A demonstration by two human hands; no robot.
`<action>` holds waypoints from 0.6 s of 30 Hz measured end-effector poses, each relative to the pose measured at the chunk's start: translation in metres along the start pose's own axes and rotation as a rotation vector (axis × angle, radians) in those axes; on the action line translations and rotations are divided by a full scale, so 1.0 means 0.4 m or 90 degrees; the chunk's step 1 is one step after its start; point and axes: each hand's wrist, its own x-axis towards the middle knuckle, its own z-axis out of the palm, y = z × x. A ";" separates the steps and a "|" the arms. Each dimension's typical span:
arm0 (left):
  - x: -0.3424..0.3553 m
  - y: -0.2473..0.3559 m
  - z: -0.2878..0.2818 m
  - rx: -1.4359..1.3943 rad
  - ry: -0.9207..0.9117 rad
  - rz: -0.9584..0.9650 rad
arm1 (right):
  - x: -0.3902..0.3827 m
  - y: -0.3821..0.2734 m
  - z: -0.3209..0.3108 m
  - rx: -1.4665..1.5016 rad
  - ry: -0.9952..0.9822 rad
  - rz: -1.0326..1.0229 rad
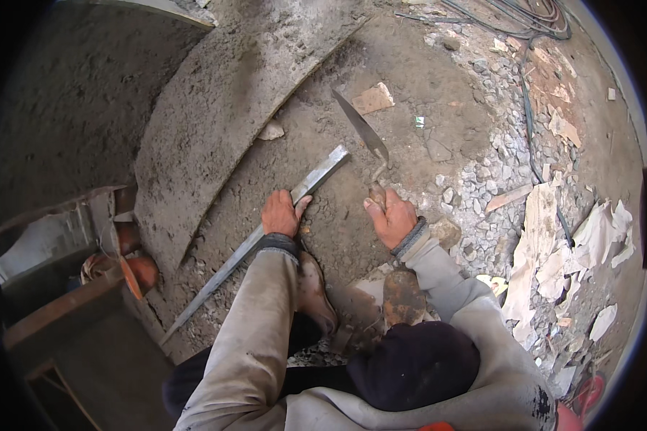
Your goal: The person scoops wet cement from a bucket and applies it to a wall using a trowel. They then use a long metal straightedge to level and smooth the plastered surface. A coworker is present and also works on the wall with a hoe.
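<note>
My left hand (281,214) is closed round a long grey metal straightedge (239,253). The bar runs slantwise from lower left up to its squared end near the middle of the view. In my right hand (393,219) is a pointing trowel (367,128), gripped by its worn handle. Its long, narrow blade points away and to the left, seen nearly edge-on. Beyond the bar lies a raised sheet coated in rough grey mortar (216,136), with a thin curved edge. My boots (404,296) stand on the dirt just below my hands.
Crushed stone (485,179) and torn paper (535,248) cover the ground at right. Dark cables (532,122) snake along there. A brick piece (374,98) lies beyond the trowel. At lower left are a wooden beam (61,309) and an orange round object (142,271).
</note>
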 end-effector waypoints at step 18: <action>0.011 0.024 -0.019 -0.030 -0.030 -0.025 | 0.042 0.120 -0.003 -0.112 -0.133 -0.009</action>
